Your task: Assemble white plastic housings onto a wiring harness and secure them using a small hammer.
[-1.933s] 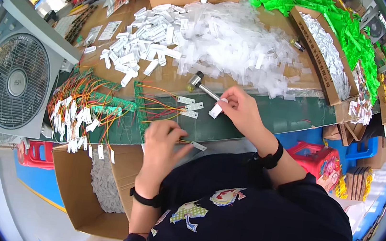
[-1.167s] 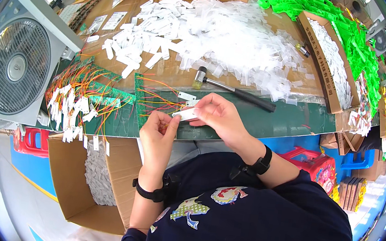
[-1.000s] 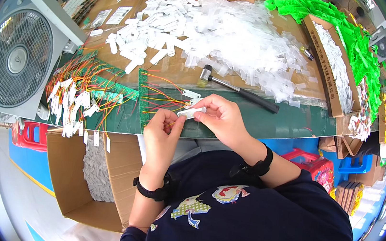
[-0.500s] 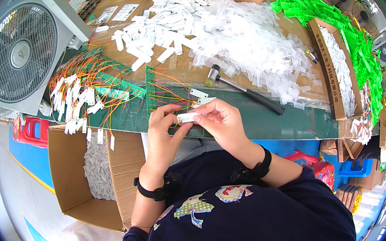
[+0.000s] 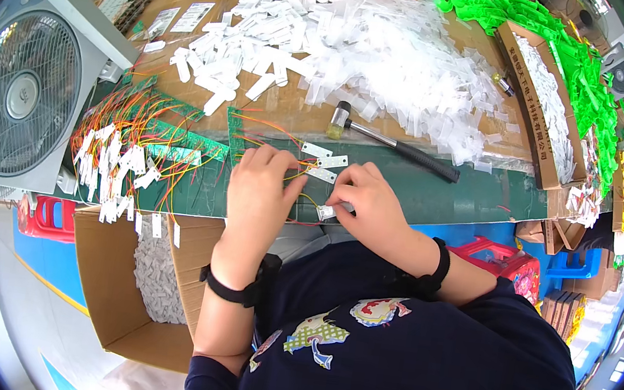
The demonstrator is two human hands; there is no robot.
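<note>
R hand (image 5: 369,202) pinches a white tag (image 5: 327,212) on a wire at surface edge; L hand (image 5: 260,189) lies curled on the wire bundle (image 5: 285,157), grip unclear. Tagged wires (image 5: 125,164) left of hands: done. Judged midway: large loose tag pile (image 5: 331,41) beyond.

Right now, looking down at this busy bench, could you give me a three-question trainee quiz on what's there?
1. True or false: the hammer is held in the right hand.
2. What does the right hand pinch? A) small white tag B) green plastic piece C) scissors
3. Which side of the bench is the fan on?

Key: 1 false, it lies on the bench beyond the hands. 2 A. 3 the person's left.
</note>
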